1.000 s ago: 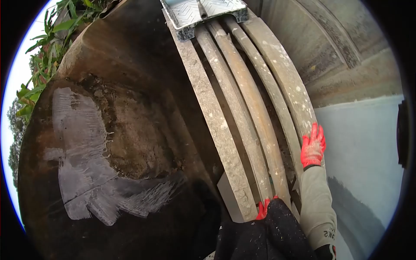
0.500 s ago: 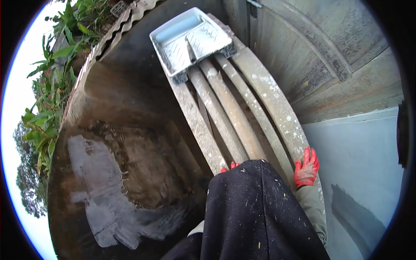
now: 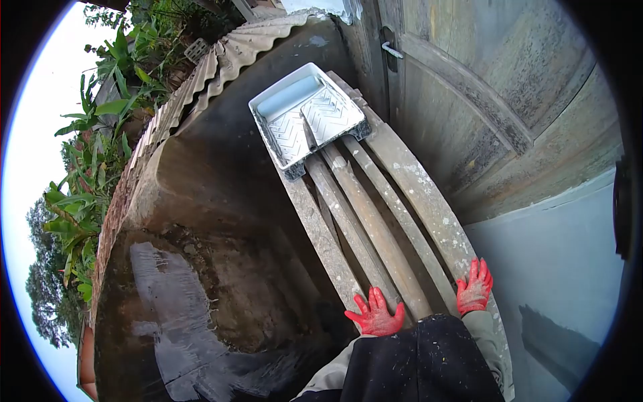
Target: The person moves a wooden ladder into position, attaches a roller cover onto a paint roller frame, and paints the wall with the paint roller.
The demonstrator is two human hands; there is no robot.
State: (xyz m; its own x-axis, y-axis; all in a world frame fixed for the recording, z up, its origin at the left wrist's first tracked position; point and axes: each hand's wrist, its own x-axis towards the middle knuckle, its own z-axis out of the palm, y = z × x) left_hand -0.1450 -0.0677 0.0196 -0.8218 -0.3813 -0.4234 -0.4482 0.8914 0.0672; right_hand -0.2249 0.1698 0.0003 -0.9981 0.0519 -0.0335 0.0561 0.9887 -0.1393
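Note:
My left hand, in a red work glove, lies with spread fingers on the left plank of a raised wooden platform. My right hand, gloved the same way, rests with fingers apart on the wide right plank. Between them run narrower round poles. At the platform's far end sits a white paint tray with a light blue roller in its well. The roller's dark handle sticks out over the ridged slope toward me. Neither hand holds anything.
On the right stands a weathered wooden door with a metal handle, above a pale blue wall. Down on the left is a brown wall with a grey painted patch. Corrugated roofing and plants lie beyond.
My left hand has come into full view from behind my dark trousers and lies spread on the plank. The view has tilted upward, so the tray and hands appear lower.

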